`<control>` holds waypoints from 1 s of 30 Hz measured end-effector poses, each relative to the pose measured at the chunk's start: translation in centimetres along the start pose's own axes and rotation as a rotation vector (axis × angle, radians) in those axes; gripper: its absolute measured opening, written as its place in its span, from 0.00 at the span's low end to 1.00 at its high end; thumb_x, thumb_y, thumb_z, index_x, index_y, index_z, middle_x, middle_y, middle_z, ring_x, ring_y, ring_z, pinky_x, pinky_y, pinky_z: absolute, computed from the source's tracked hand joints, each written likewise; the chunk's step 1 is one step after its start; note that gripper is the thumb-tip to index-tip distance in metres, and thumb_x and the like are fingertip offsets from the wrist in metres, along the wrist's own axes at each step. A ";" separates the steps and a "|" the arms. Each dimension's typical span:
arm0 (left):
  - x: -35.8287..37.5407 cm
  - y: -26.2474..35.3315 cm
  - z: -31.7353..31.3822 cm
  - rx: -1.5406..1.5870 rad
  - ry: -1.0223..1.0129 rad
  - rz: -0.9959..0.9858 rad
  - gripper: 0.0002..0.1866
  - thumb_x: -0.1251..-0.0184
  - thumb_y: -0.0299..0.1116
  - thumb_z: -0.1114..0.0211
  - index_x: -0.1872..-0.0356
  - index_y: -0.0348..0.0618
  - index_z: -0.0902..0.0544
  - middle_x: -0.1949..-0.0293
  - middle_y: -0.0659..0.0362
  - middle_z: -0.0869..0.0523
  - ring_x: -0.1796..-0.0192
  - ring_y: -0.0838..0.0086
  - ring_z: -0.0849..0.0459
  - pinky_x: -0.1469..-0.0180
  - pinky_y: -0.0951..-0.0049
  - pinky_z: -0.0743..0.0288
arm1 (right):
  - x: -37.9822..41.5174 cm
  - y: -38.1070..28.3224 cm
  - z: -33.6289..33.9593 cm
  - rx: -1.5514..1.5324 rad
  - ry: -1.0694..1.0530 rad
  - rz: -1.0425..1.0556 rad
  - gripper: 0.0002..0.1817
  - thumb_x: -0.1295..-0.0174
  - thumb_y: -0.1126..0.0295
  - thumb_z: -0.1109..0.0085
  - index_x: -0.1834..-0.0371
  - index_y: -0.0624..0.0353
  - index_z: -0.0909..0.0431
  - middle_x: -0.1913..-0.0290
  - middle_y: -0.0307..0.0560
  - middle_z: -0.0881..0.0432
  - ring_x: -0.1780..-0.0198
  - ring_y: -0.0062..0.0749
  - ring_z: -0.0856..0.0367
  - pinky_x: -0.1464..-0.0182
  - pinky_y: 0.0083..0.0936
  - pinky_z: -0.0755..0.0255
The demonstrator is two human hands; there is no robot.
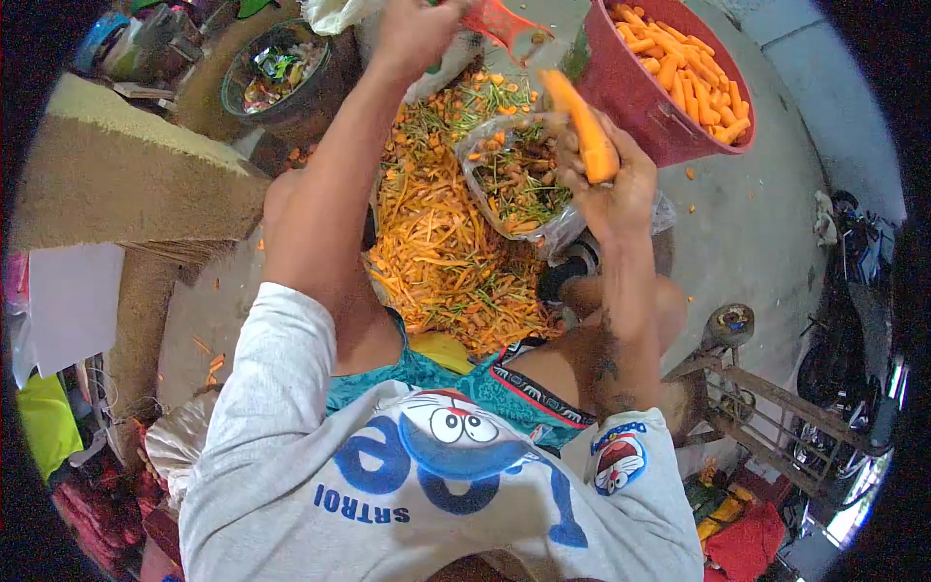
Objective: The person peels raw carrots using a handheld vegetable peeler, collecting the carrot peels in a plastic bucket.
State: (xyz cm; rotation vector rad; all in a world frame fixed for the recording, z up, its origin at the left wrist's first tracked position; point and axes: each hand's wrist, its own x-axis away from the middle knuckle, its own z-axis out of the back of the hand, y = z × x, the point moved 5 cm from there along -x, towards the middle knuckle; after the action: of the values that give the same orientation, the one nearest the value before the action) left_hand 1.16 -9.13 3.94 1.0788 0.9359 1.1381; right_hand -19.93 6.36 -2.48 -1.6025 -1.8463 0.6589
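Observation:
At the top edge, my left hand (417, 37) is closed on an orange-red peeler (499, 24); part of the hand is cut off by the frame. My right hand (621, 189) grips a peeled carrot (584, 131), which points up and to the left. The peeler and the carrot are apart. Between my legs lies a heap of carrot peelings (436, 242) mixed with green stems. An open clear plastic bag (562, 238) with unpeeled carrots and stems stands just left of my right hand. Up and to the right, a red tub (630, 102) holds many peeled carrots.
A dark bin (315, 92) with wrappers stands at the upper left, near a rough ledge (136, 184). On the right are a rusty metal frame (776, 398) and a parked motorcycle (853, 301). Small orange scraps dot the concrete floor (747, 223).

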 end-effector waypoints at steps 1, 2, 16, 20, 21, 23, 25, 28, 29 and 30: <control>0.0 -0.1 0.3 0.078 0.015 0.026 0.11 0.27 0.35 0.30 0.59 0.38 0.20 0.78 0.63 0.22 0.84 0.79 0.28 0.83 0.72 0.40 | 0.1 -0.2 -0.4 -0.028 -0.054 -0.004 0.22 0.22 0.59 0.57 0.37 0.63 0.23 0.57 0.44 0.18 0.67 0.24 0.25 0.68 0.25 0.32; 0.2 -0.7 -0.9 0.078 0.010 0.020 0.11 0.27 0.35 0.30 0.59 0.38 0.20 0.78 0.63 0.22 0.84 0.79 0.28 0.83 0.72 0.40 | 0.1 -0.5 -0.5 -0.028 -0.053 0.004 0.22 0.22 0.59 0.57 0.37 0.63 0.23 0.57 0.44 0.18 0.67 0.24 0.25 0.68 0.25 0.32; 5.8 2.4 -5.9 0.009 -0.247 -0.756 0.09 0.28 0.30 0.32 0.57 0.34 0.19 0.65 0.57 0.15 0.63 0.72 0.16 0.58 0.66 0.21 | 1.2 -1.5 -2.1 0.107 0.406 0.125 0.21 0.23 0.60 0.53 0.38 0.63 0.23 0.57 0.44 0.16 0.64 0.25 0.23 0.66 0.24 0.29; 0.1 0.5 -1.1 0.288 0.161 -0.432 0.06 0.28 0.28 0.33 0.60 0.34 0.18 0.65 0.59 0.14 0.63 0.74 0.15 0.59 0.68 0.22 | 0.9 -0.8 0.2 0.102 0.246 0.106 0.21 0.24 0.61 0.52 0.37 0.63 0.23 0.63 0.41 0.20 0.68 0.25 0.29 0.68 0.23 0.33; 0.3 0.1 -1.5 0.290 0.159 -0.444 0.06 0.28 0.28 0.33 0.60 0.34 0.18 0.65 0.59 0.14 0.63 0.74 0.15 0.59 0.68 0.22 | 0.6 -0.9 0.8 0.018 0.116 0.079 0.21 0.24 0.60 0.53 0.37 0.63 0.23 0.59 0.41 0.18 0.63 0.25 0.24 0.66 0.24 0.31; 1.8 -0.4 -3.2 0.200 0.090 -0.469 0.15 0.39 0.38 0.22 0.60 0.39 0.14 0.67 0.59 0.12 0.66 0.73 0.15 0.62 0.69 0.21 | 0.4 -1.2 -0.4 -0.061 -0.014 0.056 0.22 0.24 0.60 0.53 0.36 0.62 0.22 0.55 0.40 0.16 0.58 0.24 0.20 0.64 0.26 0.28; 3.7 -0.2 -5.1 0.156 -0.009 -0.495 0.13 0.39 0.35 0.23 0.60 0.39 0.14 0.67 0.58 0.11 0.65 0.74 0.15 0.62 0.69 0.21 | 0.8 -1.2 -1.2 0.075 0.459 0.094 0.22 0.23 0.59 0.53 0.37 0.62 0.22 0.60 0.38 0.17 0.62 0.23 0.21 0.66 0.23 0.31; 2.6 1.1 -3.5 0.095 0.116 -0.690 0.10 0.37 0.33 0.25 0.60 0.39 0.14 0.71 0.60 0.12 0.68 0.79 0.16 0.63 0.70 0.22 | 0.8 -0.9 -0.4 0.179 0.256 0.137 0.20 0.23 0.61 0.52 0.38 0.62 0.22 0.64 0.39 0.19 0.67 0.22 0.25 0.67 0.22 0.33; 1.7 0.2 -2.7 0.093 0.118 -0.690 0.10 0.37 0.33 0.25 0.60 0.39 0.14 0.71 0.60 0.12 0.68 0.79 0.16 0.63 0.70 0.22 | 0.9 -0.9 -0.4 0.179 0.254 0.136 0.20 0.23 0.61 0.52 0.38 0.62 0.22 0.64 0.39 0.19 0.67 0.22 0.25 0.67 0.22 0.33; 0.9 0.5 -1.2 0.212 0.154 -0.571 0.07 0.32 0.30 0.29 0.60 0.37 0.16 0.69 0.61 0.13 0.66 0.77 0.16 0.61 0.70 0.22 | 0.9 -1.0 -0.6 0.191 0.290 0.127 0.21 0.23 0.60 0.53 0.38 0.63 0.22 0.64 0.40 0.19 0.66 0.22 0.25 0.67 0.22 0.33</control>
State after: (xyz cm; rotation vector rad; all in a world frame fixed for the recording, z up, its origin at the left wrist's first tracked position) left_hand 0.07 -8.01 4.13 0.8143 1.4022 0.6620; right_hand -20.28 7.12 -1.25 -1.6036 -1.4396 0.6015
